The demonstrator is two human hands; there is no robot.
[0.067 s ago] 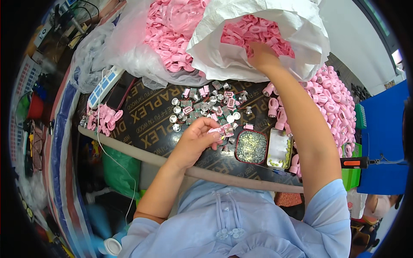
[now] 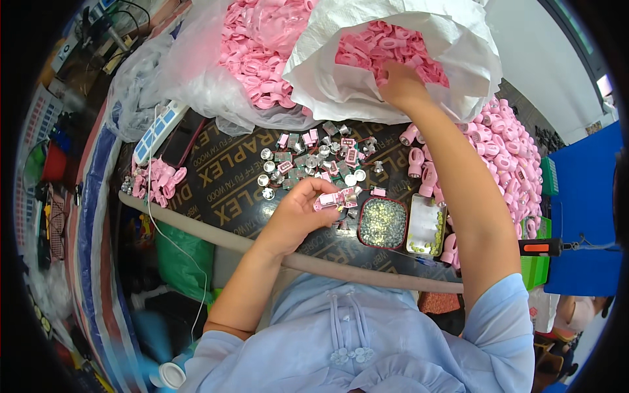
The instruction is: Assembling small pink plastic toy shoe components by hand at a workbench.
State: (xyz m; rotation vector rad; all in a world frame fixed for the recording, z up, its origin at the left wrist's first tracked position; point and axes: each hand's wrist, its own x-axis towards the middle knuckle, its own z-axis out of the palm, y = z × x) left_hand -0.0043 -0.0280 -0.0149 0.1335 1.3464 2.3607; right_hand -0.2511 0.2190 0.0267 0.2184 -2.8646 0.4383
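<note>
My left hand [image 2: 303,213] is closed on a pink flashlight shell half [image 2: 331,200] held above the table. A small board part and a silver reflector sit at the shell's right end. My right hand [image 2: 401,85] reaches into a white woven sack [image 2: 452,33], touching a heap of pink flashlight shells [image 2: 377,49]. Its fingers look bent, and their tips are partly hidden; what they hold I cannot make out. Between the hands lies a scatter of reflector assemblies [image 2: 321,157] with silver cups, green boards and pink pieces.
A tin of small clear beads [image 2: 382,224] stands beside a white tray with yellow-green bits [image 2: 426,226]. Finished-looking pink flashlights [image 2: 504,154] pile up at right, near a hanging orange-and-black screwdriver [image 2: 540,247]. A clear bag of shells [image 2: 259,72], power strip [image 2: 159,133] and pink pieces [image 2: 160,183] occupy the left.
The shell half in my left hand has turned slightly, and my left thumb has moved lower, uncovering more of it. My right hand has barely shifted in the sack.
</note>
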